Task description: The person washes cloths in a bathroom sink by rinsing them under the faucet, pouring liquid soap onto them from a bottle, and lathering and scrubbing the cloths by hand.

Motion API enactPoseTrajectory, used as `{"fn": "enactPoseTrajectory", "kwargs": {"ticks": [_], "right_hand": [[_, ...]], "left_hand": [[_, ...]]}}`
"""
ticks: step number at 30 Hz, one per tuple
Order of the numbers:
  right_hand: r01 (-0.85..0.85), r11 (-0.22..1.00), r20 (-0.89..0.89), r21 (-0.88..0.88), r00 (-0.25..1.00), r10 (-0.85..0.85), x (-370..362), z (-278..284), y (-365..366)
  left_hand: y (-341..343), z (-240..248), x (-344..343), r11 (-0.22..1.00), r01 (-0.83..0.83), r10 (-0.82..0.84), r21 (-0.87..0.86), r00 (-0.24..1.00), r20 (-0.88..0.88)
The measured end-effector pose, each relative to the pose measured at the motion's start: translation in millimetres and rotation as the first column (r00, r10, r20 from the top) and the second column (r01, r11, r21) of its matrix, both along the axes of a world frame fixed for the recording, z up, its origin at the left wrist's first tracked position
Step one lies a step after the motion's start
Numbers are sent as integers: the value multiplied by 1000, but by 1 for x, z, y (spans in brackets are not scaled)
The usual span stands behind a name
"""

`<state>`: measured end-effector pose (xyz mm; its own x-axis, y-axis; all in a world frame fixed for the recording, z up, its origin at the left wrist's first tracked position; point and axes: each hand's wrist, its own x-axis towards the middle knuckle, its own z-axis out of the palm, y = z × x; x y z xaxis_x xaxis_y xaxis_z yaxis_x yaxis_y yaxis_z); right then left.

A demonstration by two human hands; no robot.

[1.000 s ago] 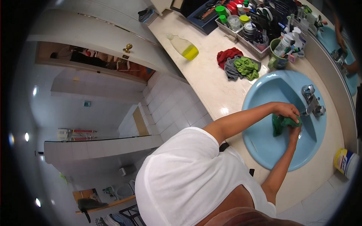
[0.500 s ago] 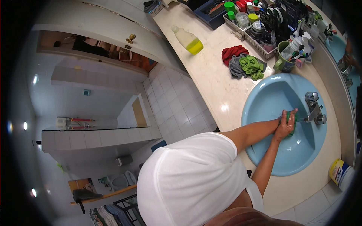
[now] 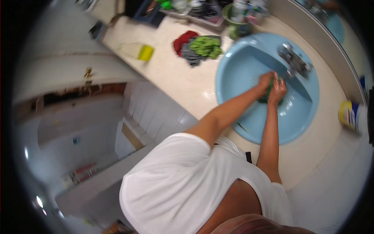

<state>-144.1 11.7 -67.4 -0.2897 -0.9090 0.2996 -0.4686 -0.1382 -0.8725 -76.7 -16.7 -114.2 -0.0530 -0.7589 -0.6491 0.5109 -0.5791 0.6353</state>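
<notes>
Both of my hands work over the light blue sink, just in front of the chrome faucet. A wet dark green cloth is between them, part of it hanging below my fingers. My left hand closes on the cloth from the left. On the other side, my right hand is wrapped against it, with wet, shiny fingers. My fingers hide much of the cloth, and motion blur softens the details.
Left of the sink lie crumpled red, grey and lime-green cloths. A clear bottle with yellow-green liquid stands near the counter's edge. Toiletry baskets and a green cup sit behind; a yellow-and-white tub is at right.
My view has turned, so the sink and counter sit higher and farther left. My hands still grip the green cloth by the faucet, and more of it now hangs out below them.
</notes>
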Motion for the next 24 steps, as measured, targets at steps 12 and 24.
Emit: {"fn": "enactPoseTrajectory", "kwargs": {"ticks": [12,24], "right_hand": [[-303,945,425,123,877,225,-35,25,-3],[-104,970,739,220,667,-96,-28,10,10]], "left_hand": [[-15,76,42,431,900,-661,-67,365,656],[4,38,29,989,-62,88,133,976,-201]]}}
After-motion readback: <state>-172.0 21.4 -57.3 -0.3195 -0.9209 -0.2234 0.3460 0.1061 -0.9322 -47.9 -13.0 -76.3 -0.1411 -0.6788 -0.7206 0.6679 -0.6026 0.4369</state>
